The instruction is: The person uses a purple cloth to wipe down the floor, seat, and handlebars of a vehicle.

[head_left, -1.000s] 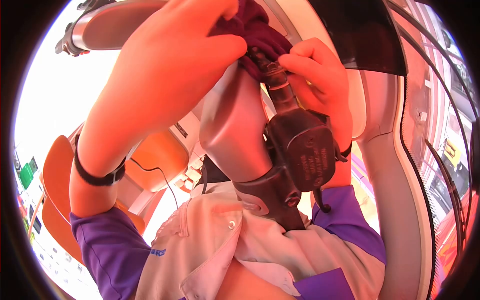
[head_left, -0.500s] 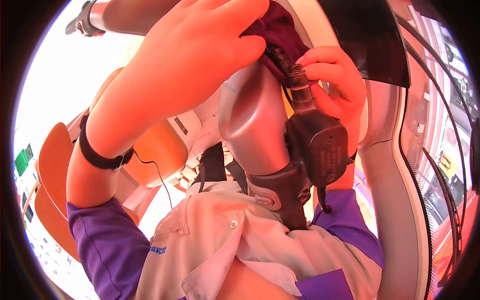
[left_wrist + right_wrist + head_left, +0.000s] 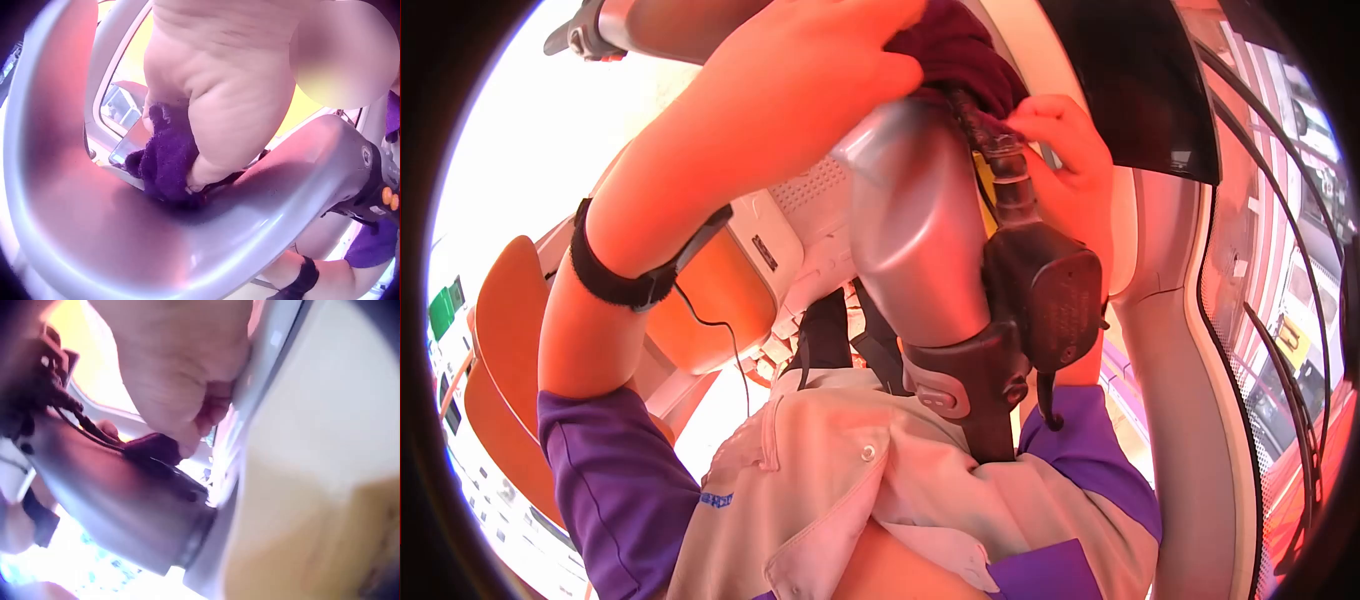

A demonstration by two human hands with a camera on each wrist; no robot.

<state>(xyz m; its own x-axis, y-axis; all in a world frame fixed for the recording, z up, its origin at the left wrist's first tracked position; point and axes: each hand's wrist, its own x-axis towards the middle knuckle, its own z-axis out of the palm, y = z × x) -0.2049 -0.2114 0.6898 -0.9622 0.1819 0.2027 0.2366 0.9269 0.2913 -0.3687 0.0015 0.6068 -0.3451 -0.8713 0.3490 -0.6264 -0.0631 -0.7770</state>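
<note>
A dark purple cloth (image 3: 960, 55) lies bunched over the grey curved handlebar (image 3: 910, 220), beside a black jointed stem. My left hand (image 3: 830, 75) grips the cloth from above; in the left wrist view the purple cloth (image 3: 172, 159) bulges out between thumb and fingers against the grey surface. My right hand (image 3: 1070, 150) pinches the cloth's near edge close to the stem. In the right wrist view, the right hand (image 3: 187, 381) has its fingers curled at the cloth (image 3: 156, 449). A black box with raised lettering (image 3: 1060, 300) sits on the bar below the stem.
A dark glossy panel (image 3: 1145, 90) stands at the upper right, above a pale side pillar (image 3: 1160, 240). The bar's other grip (image 3: 580, 40) reaches to the upper left. An orange seat (image 3: 710, 310) is at left. A thin cable (image 3: 730, 340) hangs from the left wristband (image 3: 615, 270).
The handlebar and hands have shifted rightward in the head view. Both hands stay at the cloth, and the right fingers have altered their hold near the stem.
</note>
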